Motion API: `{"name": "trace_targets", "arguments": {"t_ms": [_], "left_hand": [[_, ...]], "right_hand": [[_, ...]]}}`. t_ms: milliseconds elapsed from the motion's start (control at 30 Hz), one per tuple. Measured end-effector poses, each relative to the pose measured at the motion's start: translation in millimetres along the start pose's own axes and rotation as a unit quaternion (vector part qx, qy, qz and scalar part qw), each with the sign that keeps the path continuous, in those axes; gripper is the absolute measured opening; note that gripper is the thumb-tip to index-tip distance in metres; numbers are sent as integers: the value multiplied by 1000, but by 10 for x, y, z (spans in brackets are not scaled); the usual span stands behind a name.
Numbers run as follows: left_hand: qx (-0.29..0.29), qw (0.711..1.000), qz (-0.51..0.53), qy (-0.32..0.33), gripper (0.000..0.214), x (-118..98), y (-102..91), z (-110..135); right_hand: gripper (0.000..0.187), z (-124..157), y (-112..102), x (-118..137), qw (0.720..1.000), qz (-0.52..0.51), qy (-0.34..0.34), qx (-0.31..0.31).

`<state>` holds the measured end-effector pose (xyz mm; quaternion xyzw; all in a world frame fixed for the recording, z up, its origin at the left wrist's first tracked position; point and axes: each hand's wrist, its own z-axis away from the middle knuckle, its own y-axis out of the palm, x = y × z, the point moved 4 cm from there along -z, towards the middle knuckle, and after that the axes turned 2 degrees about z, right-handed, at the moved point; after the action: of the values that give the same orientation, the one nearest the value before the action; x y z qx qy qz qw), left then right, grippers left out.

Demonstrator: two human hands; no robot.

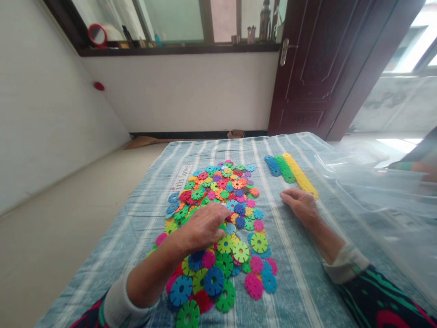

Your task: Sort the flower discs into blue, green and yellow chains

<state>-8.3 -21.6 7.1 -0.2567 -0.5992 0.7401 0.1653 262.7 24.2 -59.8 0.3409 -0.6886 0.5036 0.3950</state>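
Observation:
A wide heap of colourful notched plastic discs (224, 263) lies on the striped cloth. My left hand (205, 224) is over the middle of it, its thumb apart from the bent fingers and the fingertips down among the discs. To the right of the heap, my right hand (301, 205) is low over the cloth with thumb and fingers pressed together. Whatever those fingers hold, if anything, is hidden. Just beyond that hand are three rows of overlapping discs, sorted by colour: a blue row (273, 166), a green row (284, 169) and a longer yellow row (300, 176).
Clear plastic containers (372, 191) stand along the right side, with a blurred part of a person (423, 157) behind them. The blue-and-white cloth (136, 228) covers the table. Beyond it are a wall, a window sill (184, 49) with small items, and a dark red door (314, 64).

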Motion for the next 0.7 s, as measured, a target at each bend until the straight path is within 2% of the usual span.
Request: {"name": "trace_targets", "arguments": {"t_ms": [100,267,533,700], "left_hand": [[-10,1000,2,14,37,-25,30,30],[-59,998,7,36,33,-60,55,11],[-86,993,82,12,30,17,49,-117],[-159,976,143,-36,32,158,37,-156]], "right_hand": [[27,1,0,1,1000,0,-2,0],[27,7,-11,22,1000,-4,-5,-4],[28,12,-14,27,1000,1,-2,-3],[27,9,-14,23,1000,8,-1,-2]]}}
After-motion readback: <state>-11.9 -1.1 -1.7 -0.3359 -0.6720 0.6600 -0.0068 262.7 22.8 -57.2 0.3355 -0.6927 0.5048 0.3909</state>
